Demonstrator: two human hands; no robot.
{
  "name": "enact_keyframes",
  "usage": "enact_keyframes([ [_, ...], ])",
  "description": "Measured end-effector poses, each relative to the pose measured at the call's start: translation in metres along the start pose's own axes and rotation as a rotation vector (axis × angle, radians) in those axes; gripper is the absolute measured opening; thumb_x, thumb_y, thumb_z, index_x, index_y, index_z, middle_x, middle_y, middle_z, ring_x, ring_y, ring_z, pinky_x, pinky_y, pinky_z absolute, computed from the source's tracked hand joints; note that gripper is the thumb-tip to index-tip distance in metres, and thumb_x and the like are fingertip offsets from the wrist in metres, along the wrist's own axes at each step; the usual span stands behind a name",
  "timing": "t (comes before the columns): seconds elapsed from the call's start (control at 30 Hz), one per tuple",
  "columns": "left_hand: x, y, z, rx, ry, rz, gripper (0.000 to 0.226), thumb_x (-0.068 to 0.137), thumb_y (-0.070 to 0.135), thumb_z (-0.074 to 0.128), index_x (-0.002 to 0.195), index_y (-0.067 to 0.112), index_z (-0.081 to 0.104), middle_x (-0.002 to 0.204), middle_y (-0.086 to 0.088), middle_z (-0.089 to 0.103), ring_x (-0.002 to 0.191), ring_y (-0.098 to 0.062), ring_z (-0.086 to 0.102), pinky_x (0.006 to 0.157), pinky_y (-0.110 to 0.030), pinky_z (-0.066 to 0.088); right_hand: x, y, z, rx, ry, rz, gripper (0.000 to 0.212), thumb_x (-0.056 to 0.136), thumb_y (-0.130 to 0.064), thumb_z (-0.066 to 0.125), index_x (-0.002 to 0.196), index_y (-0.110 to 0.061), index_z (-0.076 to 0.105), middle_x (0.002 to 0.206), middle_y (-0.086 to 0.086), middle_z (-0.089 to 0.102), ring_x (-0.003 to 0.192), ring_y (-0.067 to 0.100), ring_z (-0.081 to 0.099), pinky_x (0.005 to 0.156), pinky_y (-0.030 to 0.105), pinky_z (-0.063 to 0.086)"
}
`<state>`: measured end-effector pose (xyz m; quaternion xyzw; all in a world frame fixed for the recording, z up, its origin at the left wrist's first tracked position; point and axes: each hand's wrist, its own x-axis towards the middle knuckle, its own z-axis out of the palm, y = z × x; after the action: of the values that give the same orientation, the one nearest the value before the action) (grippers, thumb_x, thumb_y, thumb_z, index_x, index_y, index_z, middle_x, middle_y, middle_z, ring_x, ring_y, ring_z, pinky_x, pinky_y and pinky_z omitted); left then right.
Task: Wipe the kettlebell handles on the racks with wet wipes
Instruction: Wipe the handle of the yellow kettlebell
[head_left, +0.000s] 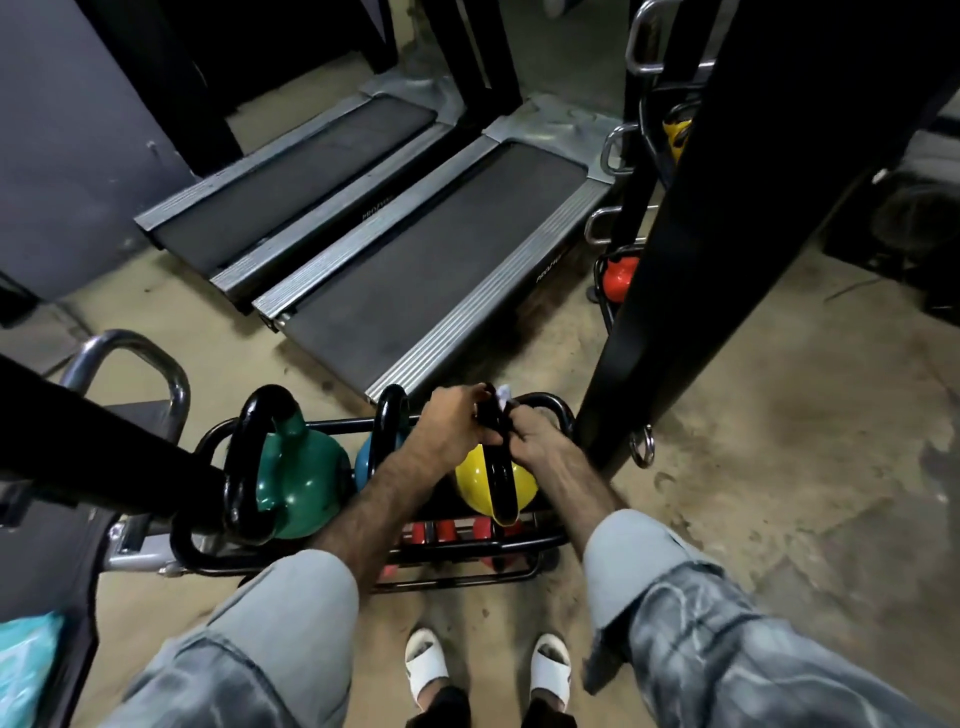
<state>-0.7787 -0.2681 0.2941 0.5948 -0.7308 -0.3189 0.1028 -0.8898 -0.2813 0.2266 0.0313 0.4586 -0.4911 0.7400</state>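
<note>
Down low, a yellow kettlebell (480, 480) sits in a black rack (467, 548) on the floor. Everything else is told from this yellow kettlebell.

Its black handle (500, 467) stands up from its top, running from the near side to the far side. Both hands meet at the far end of that handle. The left hand (453, 415) comes in from the left and its fingers curl round the handle. The right hand (535, 434) comes in from the right, and its fingers are curled too. It holds a small white wet wipe (503, 396) against the far end of the handle. Only a little bit of the wipe pokes out above the fingers.

Just left of the yellow kettlebell is a blue kettlebell (371, 457), mostly hidden behind the left arm. Further left in the same rack is a green kettlebell (298, 480) with a big black handle.

Under the yellow kettlebell, on a lower level of the rack, are some red weights (447, 530); I cannot tell what kind.

Beyond the yellow kettlebell, two treadmills (415, 260) lie side by side on the floor. To the right of it stands a tall black post (675, 260). Behind that post, further away, an orange kettlebell (621, 275) peeks out.

Near to us from the yellow kettlebell are two feet in white sandals (550, 670). Both arms wear grey sleeves (291, 613) pushed up the forearms.
</note>
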Motion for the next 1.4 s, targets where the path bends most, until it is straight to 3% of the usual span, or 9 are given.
enact_keyframes([
  [0.1,-0.002,0.000,0.000,-0.020,0.008,-0.024,0.056,0.059,0.017,0.086,0.112,0.012,0.067,0.118,-0.008,0.068,0.104,-0.024,0.066,0.090,-0.039,0.052,-0.002,-0.001,-0.005,0.021,-0.039,0.002,0.059,0.103,-0.018,0.044,0.052,-0.003,0.071,0.051,0.009,0.066,0.044,0.014,0.065,0.043,0.023,0.053],
  [0.23,-0.006,-0.002,0.004,-0.130,0.072,-0.058,0.065,0.059,0.012,0.087,0.119,0.013,0.064,0.117,-0.003,0.069,0.102,-0.014,0.066,0.093,-0.030,0.052,-0.013,-0.006,-0.018,-0.252,0.051,-0.141,0.017,0.093,0.002,0.058,0.107,-0.001,0.067,0.069,0.006,0.071,0.059,0.012,0.068,0.053,0.019,0.054],
  [0.4,-0.021,0.000,0.014,-0.206,0.189,-0.077,0.044,0.066,0.009,0.084,0.107,0.010,0.068,0.105,-0.007,0.070,0.093,-0.018,0.068,0.088,-0.035,0.055,-0.028,-0.030,0.010,-1.158,0.195,-0.621,0.013,0.084,-0.023,0.072,0.094,-0.015,0.075,0.089,-0.001,0.073,0.081,0.012,0.065,0.065,0.013,0.046],
  [0.53,-0.037,0.001,0.032,-0.242,0.283,-0.100,0.040,0.076,0.016,0.078,0.113,0.012,0.067,0.111,-0.002,0.066,0.096,-0.010,0.065,0.086,-0.015,0.050,-0.011,-0.045,0.053,-1.892,0.014,-0.605,0.018,0.081,-0.015,0.069,0.098,-0.012,0.076,0.103,0.013,0.072,0.099,0.029,0.067,0.083,0.030,0.055],
  [0.7,-0.044,0.002,0.038,-0.356,0.322,-0.146,0.037,0.067,0.026,0.073,0.103,0.019,0.069,0.101,-0.001,0.069,0.088,-0.012,0.066,0.078,-0.033,0.059,-0.020,-0.051,0.109,-2.821,-0.387,-0.392,0.033,0.078,-0.026,0.068,0.110,-0.021,0.070,0.116,0.003,0.068,0.105,0.027,0.065,0.079,0.035,0.051],
  [0.8,-0.043,0.003,0.038,-0.341,0.347,-0.228,0.025,0.066,0.027,0.070,0.089,0.017,0.067,0.085,0.000,0.069,0.078,-0.019,0.066,0.071,-0.035,0.057,-0.037,-0.043,0.130,-3.203,-0.562,-0.489,0.033,0.082,-0.036,0.062,0.115,-0.032,0.069,0.121,-0.006,0.067,0.109,0.022,0.064,0.072,0.030,0.042],
  [1.13,-0.046,0.001,0.044,-0.424,0.366,-0.251,0.033,0.068,0.030,0.070,0.099,0.018,0.065,0.097,0.001,0.071,0.089,-0.019,0.067,0.080,-0.032,0.056,-0.043,-0.032,0.134,-3.255,-0.575,-0.452,0.038,0.085,-0.038,0.065,0.121,-0.025,0.065,0.126,-0.004,0.063,0.113,0.021,0.062,0.071,0.032,0.045],
  [1.3,-0.048,0.001,0.044,-0.441,0.373,-0.226,0.031,0.073,0.023,0.074,0.103,0.019,0.067,0.094,0.008,0.069,0.084,-0.007,0.065,0.074,-0.019,0.052,-0.036,-0.037,0.121,-2.953,-0.479,-0.536,0.034,0.080,-0.020,0.071,0.112,-0.012,0.068,0.119,0.010,0.062,0.109,0.029,0.061,0.072,0.032,0.047],
  [1.4,-0.047,0.000,0.046,-0.441,0.380,-0.204,0.036,0.072,0.027,0.075,0.106,0.019,0.067,0.101,0.005,0.072,0.086,-0.007,0.067,0.081,-0.027,0.057,-0.031,-0.043,0.102,-2.753,-0.385,-0.634,0.022,0.083,-0.011,0.066,0.104,-0.008,0.071,0.108,0.015,0.066,0.103,0.032,0.064,0.081,0.036,0.054],
])
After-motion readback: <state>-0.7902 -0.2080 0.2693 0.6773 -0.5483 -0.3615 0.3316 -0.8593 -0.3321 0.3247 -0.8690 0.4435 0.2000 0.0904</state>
